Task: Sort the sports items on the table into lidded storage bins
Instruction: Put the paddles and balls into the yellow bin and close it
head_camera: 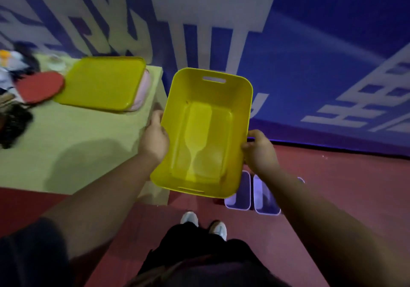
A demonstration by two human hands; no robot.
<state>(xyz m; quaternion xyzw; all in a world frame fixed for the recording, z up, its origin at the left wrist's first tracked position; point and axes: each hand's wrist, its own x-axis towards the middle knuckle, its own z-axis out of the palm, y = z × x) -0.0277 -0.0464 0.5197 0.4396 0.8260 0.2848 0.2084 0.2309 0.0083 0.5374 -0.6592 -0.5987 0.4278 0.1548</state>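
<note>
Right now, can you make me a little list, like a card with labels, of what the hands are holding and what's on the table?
held thing: yellow bin, no lid on it, nothing inside
left hand: grips the bin's left side
right hand: grips the bin's right side
where the bin is: in the air, just past the table corner
on the table: yellow lid lying on something pink, red paddle, blurry dark things at the left edge
on the floor: two pale bins

yellow bin (241,100), lidless, empty, held aloft
</note>
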